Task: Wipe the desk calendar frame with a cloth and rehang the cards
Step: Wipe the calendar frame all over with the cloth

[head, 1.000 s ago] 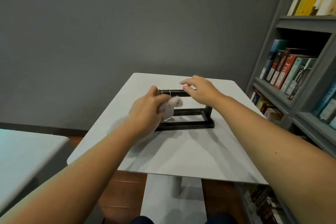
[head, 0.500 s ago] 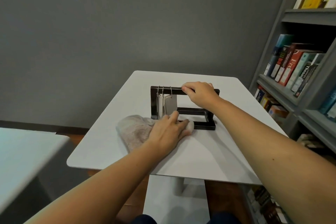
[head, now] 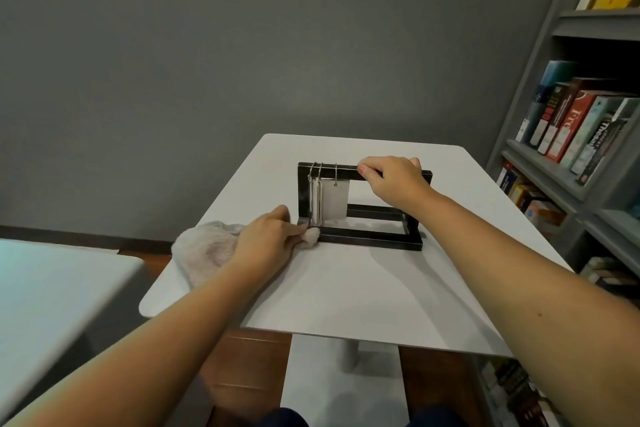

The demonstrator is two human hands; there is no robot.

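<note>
A black calendar frame [head: 377, 242] stands upright on the white table [head: 363, 295]. White cards [head: 333, 199] hang on metal rings at the left end of its top bar. My right hand [head: 394, 180] grips the top bar near its right end. My left hand [head: 268, 243] holds a pale cloth [head: 204, 251] and presses a bunched end of it against the frame's front left base corner. The rest of the cloth lies on the table to the left, near the edge.
A grey bookshelf [head: 588, 191] full of books stands close on the right. Another white table [head: 52, 291] sits at the lower left, across a gap of wooden floor. A grey wall is behind the table.
My left hand came down from the top bar with the cloth, then slid left along the frame's base to its left corner. My right hand stayed gripping the top bar.
</note>
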